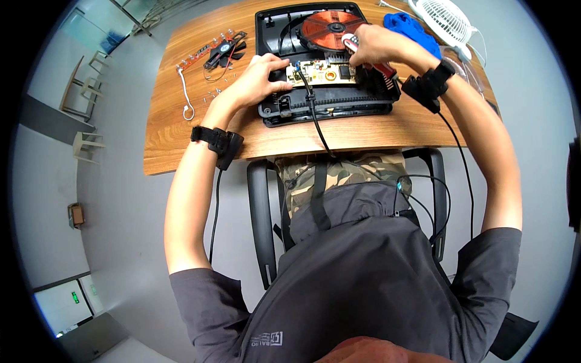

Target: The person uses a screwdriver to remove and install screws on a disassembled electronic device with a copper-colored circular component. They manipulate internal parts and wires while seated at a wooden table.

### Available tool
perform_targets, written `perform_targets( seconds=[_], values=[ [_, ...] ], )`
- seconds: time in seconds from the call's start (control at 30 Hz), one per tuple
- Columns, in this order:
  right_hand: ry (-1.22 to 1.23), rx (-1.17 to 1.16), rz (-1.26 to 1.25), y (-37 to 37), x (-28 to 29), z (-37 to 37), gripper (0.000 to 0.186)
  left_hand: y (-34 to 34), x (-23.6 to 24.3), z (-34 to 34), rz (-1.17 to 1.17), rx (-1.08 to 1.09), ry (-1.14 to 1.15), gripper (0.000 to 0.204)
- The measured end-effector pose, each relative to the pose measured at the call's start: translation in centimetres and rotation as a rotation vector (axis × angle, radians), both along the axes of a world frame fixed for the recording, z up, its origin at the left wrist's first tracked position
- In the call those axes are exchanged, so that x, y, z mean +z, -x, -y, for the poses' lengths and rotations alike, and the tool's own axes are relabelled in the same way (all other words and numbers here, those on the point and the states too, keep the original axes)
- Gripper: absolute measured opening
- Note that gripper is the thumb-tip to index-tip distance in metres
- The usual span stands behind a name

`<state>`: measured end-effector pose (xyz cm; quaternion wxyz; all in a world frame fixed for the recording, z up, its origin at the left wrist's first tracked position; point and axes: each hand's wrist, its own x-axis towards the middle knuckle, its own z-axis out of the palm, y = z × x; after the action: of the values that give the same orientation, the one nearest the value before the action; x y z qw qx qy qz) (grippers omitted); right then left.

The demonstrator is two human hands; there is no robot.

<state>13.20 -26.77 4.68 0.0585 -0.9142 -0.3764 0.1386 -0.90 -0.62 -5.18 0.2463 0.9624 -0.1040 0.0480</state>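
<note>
An opened black appliance housing (272,30) lies on the wooden table, with a round copper coil (318,37) in its far part. Across its middle sits a pale circuit board (316,72) with a black cord (313,106) running from it toward me. My left hand (261,77) grips the board's left end, fingers at the far edge and thumb at the near edge. My right hand (378,47) is closed around a red, white and black hand tool (384,69) above the board's right end. Its exact kind and its working tip are hidden.
Left of the housing lie a black fan (225,53), a red strip-shaped board (196,58) with a white cable (185,97), and several loose screws (212,94). A blue cloth (413,33) and a white desk fan (445,21) occupy the far right.
</note>
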Motion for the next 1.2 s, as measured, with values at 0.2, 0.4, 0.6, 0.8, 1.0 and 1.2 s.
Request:
perform_targets(
  seconds=[0.2, 0.4, 0.6, 0.8, 1.0, 1.2],
  values=[
    [0.041, -0.027, 0.049, -0.9, -0.7, 0.0, 0.023, 0.0, 0.1, 0.6, 0.032, 0.064, 0.056, 0.055],
    [0.045, -0.004, 0.013, -0.5, -0.6, -0.1, 0.024, 0.1, 0.5, 1.2, 0.007, 0.118, 0.076, 0.050],
    [-0.028, 0.002, 0.130, -1.5, -1.7, 0.0, 0.032, 0.4, 0.5, 1.4, 0.016, 0.116, 0.131, 0.049],
    [-0.026, -0.038, 0.009, -0.6, -1.2, 0.0, 0.028, 0.2, 0.4, 1.3, 0.028, 0.113, 0.075, 0.050],
    [-0.052, 0.010, 0.024, -0.2, -1.0, 0.4, 0.026, 0.3, 0.6, 1.5, 0.019, 0.124, 0.078, 0.050],
    [-0.082, -0.019, -0.077, 0.2, -0.6, 0.6, 0.027, 0.4, 0.5, 1.4, 0.035, 0.116, 0.047, 0.048]
  ],
)
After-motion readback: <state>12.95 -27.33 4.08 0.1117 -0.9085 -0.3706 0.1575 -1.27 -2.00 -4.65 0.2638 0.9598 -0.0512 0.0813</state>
